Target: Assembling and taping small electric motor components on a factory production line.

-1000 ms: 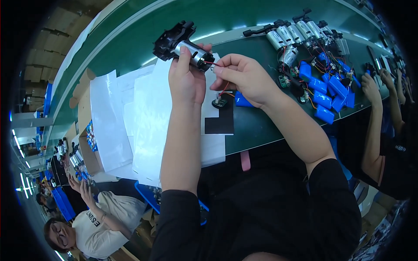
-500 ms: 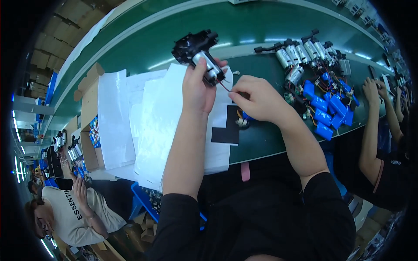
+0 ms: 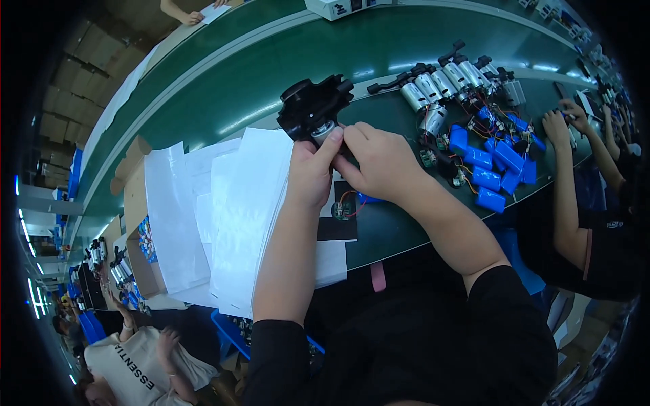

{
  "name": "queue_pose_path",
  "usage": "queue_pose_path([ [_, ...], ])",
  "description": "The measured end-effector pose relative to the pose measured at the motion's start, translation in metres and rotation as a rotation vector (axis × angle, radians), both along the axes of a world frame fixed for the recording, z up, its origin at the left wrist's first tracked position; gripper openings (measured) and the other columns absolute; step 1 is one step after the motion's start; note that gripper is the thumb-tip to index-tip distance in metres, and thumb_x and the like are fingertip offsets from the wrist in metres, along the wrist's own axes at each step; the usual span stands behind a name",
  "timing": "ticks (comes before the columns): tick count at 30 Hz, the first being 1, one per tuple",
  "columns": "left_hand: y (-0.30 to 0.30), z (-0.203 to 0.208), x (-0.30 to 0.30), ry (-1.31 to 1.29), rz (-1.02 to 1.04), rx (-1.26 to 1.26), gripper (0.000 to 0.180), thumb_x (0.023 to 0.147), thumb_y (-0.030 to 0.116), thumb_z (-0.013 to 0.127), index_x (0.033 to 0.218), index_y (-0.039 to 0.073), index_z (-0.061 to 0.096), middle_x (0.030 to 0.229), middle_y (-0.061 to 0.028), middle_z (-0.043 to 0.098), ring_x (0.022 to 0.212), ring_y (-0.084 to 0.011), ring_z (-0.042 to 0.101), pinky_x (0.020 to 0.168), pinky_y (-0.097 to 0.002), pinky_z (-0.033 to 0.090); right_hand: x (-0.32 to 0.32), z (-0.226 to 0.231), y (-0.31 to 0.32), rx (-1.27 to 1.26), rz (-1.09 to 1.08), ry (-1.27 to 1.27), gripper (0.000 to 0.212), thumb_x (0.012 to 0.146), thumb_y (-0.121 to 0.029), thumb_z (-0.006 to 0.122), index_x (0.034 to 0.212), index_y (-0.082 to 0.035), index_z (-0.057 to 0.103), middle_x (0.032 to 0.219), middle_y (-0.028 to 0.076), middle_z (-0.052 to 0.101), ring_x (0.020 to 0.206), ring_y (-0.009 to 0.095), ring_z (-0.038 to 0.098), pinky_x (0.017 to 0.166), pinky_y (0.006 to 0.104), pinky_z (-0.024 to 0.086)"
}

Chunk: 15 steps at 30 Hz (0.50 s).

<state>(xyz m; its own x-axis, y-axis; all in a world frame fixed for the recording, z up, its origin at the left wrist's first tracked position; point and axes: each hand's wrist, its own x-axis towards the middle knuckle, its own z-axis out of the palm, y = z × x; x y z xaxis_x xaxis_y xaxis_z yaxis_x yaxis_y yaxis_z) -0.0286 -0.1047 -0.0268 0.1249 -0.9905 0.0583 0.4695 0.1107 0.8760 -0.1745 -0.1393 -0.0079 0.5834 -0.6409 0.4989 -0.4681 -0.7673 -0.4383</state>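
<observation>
Both my hands are closed on a silver motor with a black plastic housing [image 3: 315,108], held above the sheets of paper. My left hand [image 3: 311,172] grips the silver motor body from below, its thumb along the metal. Pressed against the same part from the right, my right hand [image 3: 380,161] has its fingers bent around its lower end, which they mostly hide. Below the hands a small green circuit board [image 3: 342,210] with thin red wires rests by a black card [image 3: 332,230]. A blue battery pack [image 3: 367,198] shows partly beneath my right hand.
Several silver motors [image 3: 428,88] with black fittings lie at the right, beside a pile of blue battery packs [image 3: 487,177] and wiring. White paper sheets [image 3: 244,210] and an open cardboard box [image 3: 139,203] are at the left. Co-workers sit on both sides.
My right hand has moved from the thin wire up onto the motor, joining my left. The motor unit has turned and come slightly lower. A circuit board now shows below the hands.
</observation>
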Motion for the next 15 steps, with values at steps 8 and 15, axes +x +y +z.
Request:
queue_pose_path([
  [8,-0.012,0.002,0.006,0.051,0.092,0.068,0.028,0.090,0.013,0.069,0.114,0.003,0.060,0.099,-0.0072,0.067,0.090,-0.0158,0.063,0.076,-0.0293,0.051,-0.009,0.008,-0.012,0.227,0.005,-0.045,0.033,0.084,-0.029,0.069,0.099,-0.002,0.058,0.088,0.014,0.060,0.081,0.033,0.062,0.071,0.0411,0.050],
  [15,-0.014,0.007,0.026,0.019,0.236,0.131,0.037,0.085,0.011,0.074,0.116,0.001,0.058,0.100,-0.0089,0.066,0.093,-0.0173,0.063,0.079,-0.0302,0.051,-0.060,0.000,0.018,0.208,0.239,0.188,0.029,0.087,-0.025,0.068,0.104,-0.002,0.061,0.094,0.015,0.059,0.089,0.033,0.060,0.080,0.0385,0.049],
])
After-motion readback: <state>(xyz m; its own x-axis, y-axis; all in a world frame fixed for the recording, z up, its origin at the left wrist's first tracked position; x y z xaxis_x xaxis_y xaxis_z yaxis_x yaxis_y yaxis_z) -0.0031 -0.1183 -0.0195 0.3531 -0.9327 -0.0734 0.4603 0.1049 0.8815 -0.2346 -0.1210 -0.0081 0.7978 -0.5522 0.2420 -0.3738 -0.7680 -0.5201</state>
